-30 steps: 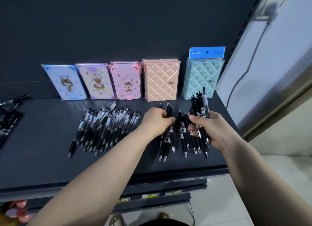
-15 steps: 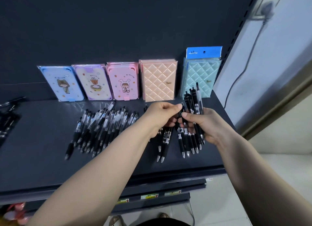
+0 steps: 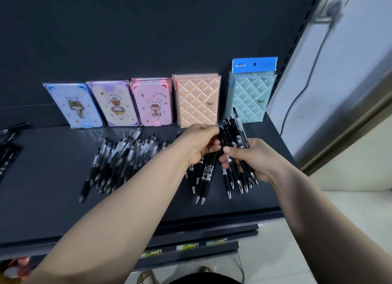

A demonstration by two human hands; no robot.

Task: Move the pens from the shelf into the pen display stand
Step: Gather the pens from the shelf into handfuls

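My right hand (image 3: 254, 158) grips a bundle of black pens (image 3: 234, 135), caps up and tips down, just above the right part of the dark shelf (image 3: 46, 199). My left hand (image 3: 199, 143) is against the bundle's left side, its fingers curled and pinching a pen at the top of the bundle. A few black pens (image 3: 202, 177) lie on the shelf under both hands. A larger pile of pens (image 3: 118, 158) lies to the left. At the far left edge a dark holder with pens (image 3: 8, 154) is partly cut off.
Several wrapped notebooks lean on the back panel: blue (image 3: 74, 105), purple (image 3: 114, 103), pink (image 3: 151, 102), peach (image 3: 198, 101) and teal (image 3: 251, 99). A white wall with a socket and cable (image 3: 333, 10) borders the right side. The shelf's front edge (image 3: 212, 220) lies below my forearms.
My left hand rose from the pens lying on the shelf and moved right to the bundle with a pen. My right hand kept its grip on the bundle, which shifted slightly.
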